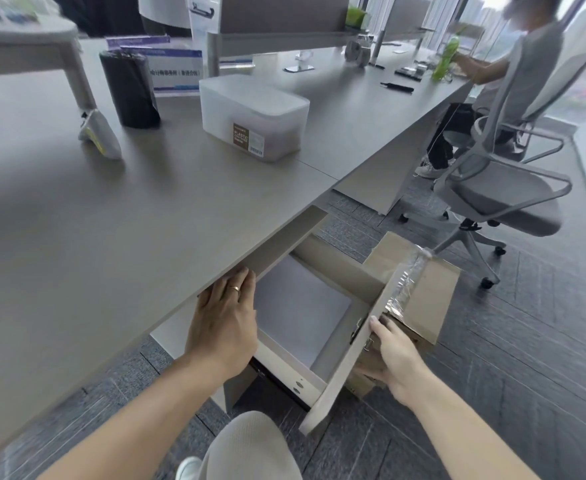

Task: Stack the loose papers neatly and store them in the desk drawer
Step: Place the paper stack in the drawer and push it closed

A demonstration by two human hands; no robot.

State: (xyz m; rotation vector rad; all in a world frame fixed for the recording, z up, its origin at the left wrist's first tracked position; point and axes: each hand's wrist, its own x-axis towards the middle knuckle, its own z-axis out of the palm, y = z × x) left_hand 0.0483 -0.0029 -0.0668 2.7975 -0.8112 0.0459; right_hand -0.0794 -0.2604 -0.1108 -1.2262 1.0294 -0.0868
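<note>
The desk drawer (345,355) is pulled out from under the grey desktop (118,216). A flat stack of white papers (298,306) lies inside it. My left hand (224,323) reaches into the drawer's left side, fingers spread and resting by the papers' edge, just under the desktop's lip. A ring shows on one finger. My right hand (393,358) grips the drawer's front panel, thumb on its top edge and fingers behind it.
A taped cardboard box (423,282) sits on the floor right behind the drawer front. On the desk stand a translucent plastic container (253,116) and a black cylinder (128,88). An office chair (502,199) and a seated person (502,81) are to the right.
</note>
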